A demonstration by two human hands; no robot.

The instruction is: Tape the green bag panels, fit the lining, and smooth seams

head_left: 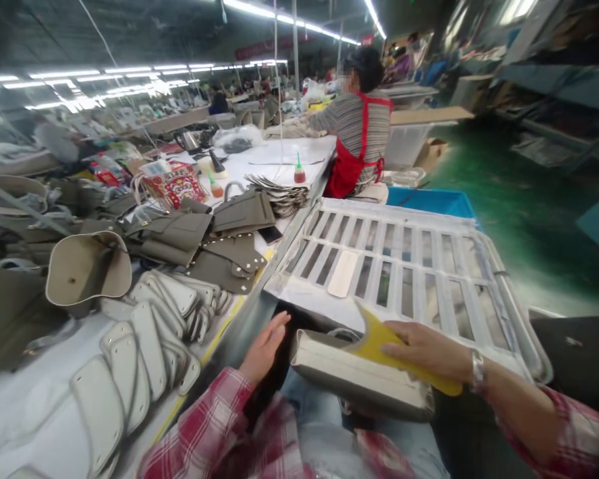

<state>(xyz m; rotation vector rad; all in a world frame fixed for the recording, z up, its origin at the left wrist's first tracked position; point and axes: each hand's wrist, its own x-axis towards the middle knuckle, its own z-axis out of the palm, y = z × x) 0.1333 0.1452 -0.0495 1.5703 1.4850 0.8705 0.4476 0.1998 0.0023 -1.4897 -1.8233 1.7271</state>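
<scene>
On my lap lies a grey-olive bag (pixel 359 389) with a cream panel facing up. My right hand (pixel 426 347) is closed around a flat yellow tool (pixel 379 340) with a curved, pointed end, held over the bag's cream side. My left hand (pixel 265 349) is at the bag's left end, its fingers stretched out and holding nothing; whether it touches the bag I cannot tell. Left of it, a row of pale grey flaps (pixel 130 372) with small holes fans across the white worktable (pixel 34 412).
Ahead stands a white slatted plastic crate (pixel 404 263) with a cream strip (pixel 343 273) on it. Olive bags (pixel 174 233) are heaped at left. A person in a red apron (pixel 362 140) sits beyond, near a blue bin (pixel 429 203). A dark bag (pixel 574 356) is at right.
</scene>
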